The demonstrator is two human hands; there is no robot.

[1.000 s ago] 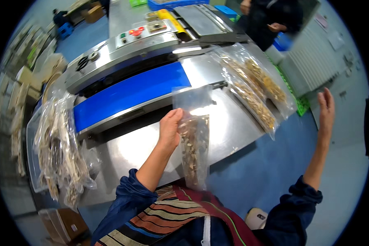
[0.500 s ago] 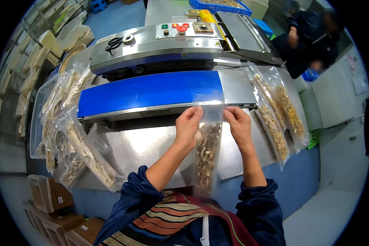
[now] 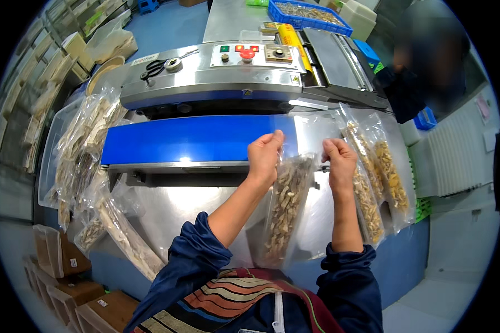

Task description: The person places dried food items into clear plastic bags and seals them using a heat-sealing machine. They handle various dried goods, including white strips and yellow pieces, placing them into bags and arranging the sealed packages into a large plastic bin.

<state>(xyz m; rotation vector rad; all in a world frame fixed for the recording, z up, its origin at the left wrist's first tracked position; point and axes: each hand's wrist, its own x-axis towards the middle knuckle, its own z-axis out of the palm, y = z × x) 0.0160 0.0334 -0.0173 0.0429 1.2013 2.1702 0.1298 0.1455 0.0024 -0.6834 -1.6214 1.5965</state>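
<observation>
Clear plastic forms the long bag (image 3: 288,208), packed with pale brown dried pieces, slanting over the near middle of the counter (image 3: 205,208), its unfilled top before the right end of a blue belt (image 3: 189,139). The left hand (image 3: 264,158) has its grip pinched closed on the bag's upper left edge. The right hand (image 3: 340,161) is at the upper right edge, its grip nearly closed; whether film is between the fingertips, I cannot tell. Filled bags (image 3: 391,175) lie to the right, and more are heaped in a pile (image 3: 89,144) on the left. Beyond the belt stands a steel machine (image 3: 189,80), carrying black scissors (image 3: 155,67) and a red button (image 3: 247,55). On the far side sits a blue tray (image 3: 311,24); at far right is another person (image 3: 428,66), blurred.
</observation>
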